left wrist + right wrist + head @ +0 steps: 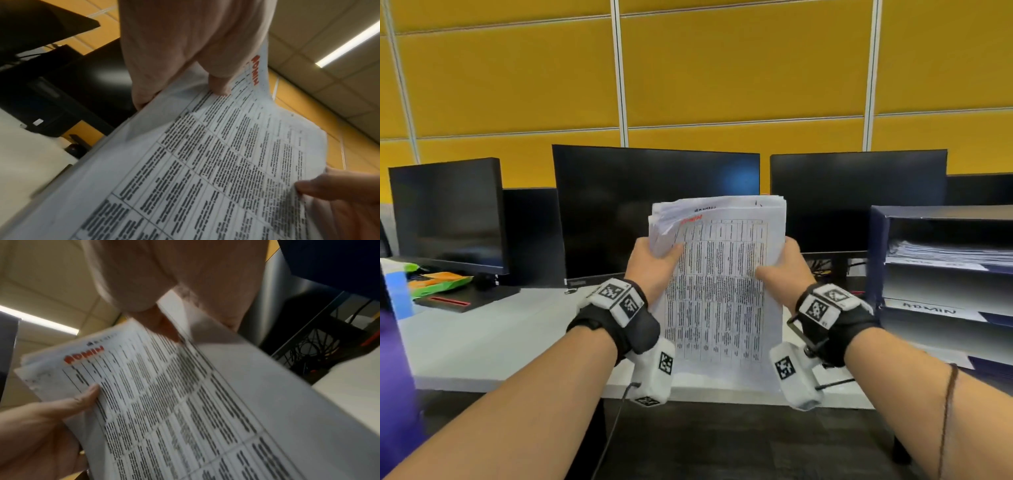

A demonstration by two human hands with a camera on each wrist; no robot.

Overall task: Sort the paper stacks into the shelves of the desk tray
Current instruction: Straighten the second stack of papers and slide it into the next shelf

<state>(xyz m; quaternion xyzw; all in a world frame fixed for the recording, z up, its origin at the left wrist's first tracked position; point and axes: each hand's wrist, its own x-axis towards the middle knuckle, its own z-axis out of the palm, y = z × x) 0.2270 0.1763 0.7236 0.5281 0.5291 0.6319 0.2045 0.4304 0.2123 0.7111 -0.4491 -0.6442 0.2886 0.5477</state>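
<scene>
We see the paper stack held upright at the centre of the head view, above the near edge of the white table. The left hand grips its left edge, thumb on the printed top sheet and fingers behind; the right hand grips the right edge the same way. Both grips are closed round the stack. The top sheet carries a table of text and the red word ADMIN near its upper left corner. At the right of the frame stands the dark blue desk tray; its upper shelf holds papers, and a lower shelf bears the label ADMIN. Three dark monitors stand behind.
</scene>
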